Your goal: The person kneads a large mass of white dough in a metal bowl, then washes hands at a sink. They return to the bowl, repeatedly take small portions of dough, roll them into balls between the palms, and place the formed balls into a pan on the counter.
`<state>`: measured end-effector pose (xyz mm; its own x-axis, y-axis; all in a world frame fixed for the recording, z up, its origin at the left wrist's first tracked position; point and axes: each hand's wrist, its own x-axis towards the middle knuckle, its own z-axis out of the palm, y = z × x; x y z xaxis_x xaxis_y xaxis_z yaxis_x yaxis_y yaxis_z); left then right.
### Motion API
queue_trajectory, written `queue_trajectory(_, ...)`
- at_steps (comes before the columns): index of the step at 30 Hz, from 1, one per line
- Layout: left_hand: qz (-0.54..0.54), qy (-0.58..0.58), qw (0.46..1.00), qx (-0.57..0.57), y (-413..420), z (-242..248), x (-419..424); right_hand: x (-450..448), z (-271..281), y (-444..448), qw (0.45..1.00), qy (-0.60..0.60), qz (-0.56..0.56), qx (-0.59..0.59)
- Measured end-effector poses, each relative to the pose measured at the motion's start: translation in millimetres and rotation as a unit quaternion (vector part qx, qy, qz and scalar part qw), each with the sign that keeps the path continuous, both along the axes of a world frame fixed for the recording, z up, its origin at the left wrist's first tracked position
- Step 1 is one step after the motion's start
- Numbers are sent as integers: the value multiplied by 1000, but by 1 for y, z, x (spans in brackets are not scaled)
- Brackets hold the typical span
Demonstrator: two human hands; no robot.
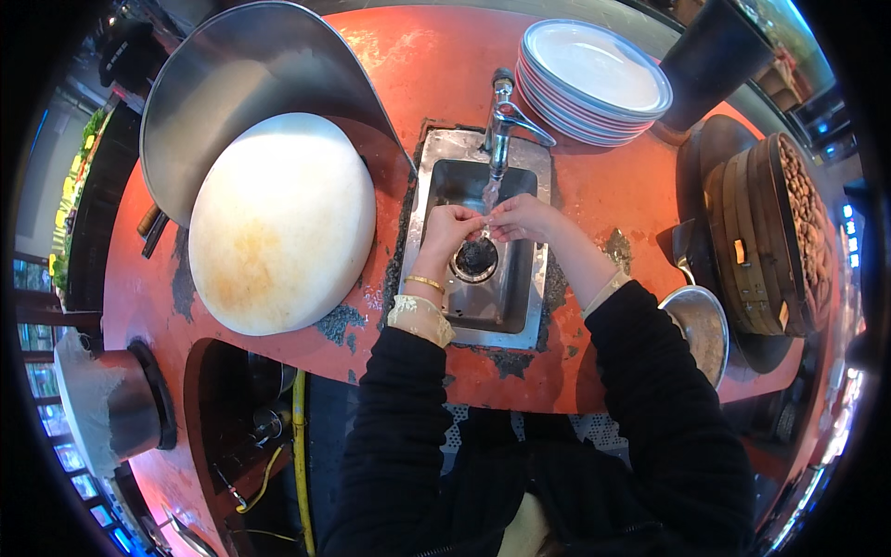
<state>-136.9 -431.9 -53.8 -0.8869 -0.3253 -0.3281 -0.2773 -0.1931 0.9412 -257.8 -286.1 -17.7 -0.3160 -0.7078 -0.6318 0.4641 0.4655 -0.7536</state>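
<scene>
My left hand (452, 230) and my right hand (518, 219) meet fingertip to fingertip over a small stainless steel sink (421, 278). Water (491, 193) runs from the chrome faucet (499, 132) onto or just behind the fingers. The fingertips of both hands are pinched together; whether something small is between them cannot be told. Below them, the round drain (475, 259) holds a dark strainer or dark matter. A gold-coloured bracelet is on the left wrist, and pale lace cuffs show beneath black sleeves.
Left of the sink, a thick round white chopping block (278, 230) stands before a curved metal guard (209, 104). Stacked plates (595, 66) sit behind right. At right are a metal bowl (703, 331) and a bamboo steamer (745, 237) of brown food. A capped person (125, 56) is far left.
</scene>
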Motion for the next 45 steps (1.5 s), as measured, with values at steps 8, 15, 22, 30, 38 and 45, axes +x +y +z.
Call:
queue_trajectory(8,49,-44,964,256,3,-2,5,9,-11,-6,995,-23,-55,-76)
queue_trajectory(15,125,-15,926,357,14,-18,-1,21,-24,-3,973,-87,-180,-114)
queue_trajectory(22,51,-13,998,44,5,-2,-3,22,-24,-3,983,-31,-164,-77)
queue_trajectory(30,0,-17,993,-114,1,9,-9,20,-15,2,990,34,-120,-66)
queue_trajectory(38,123,-21,992,28,18,7,-10,29,-23,-2,977,80,-177,-86)
queue_trajectory(45,211,-18,958,193,30,-18,-14,46,-42,-3,949,80,-246,-181)
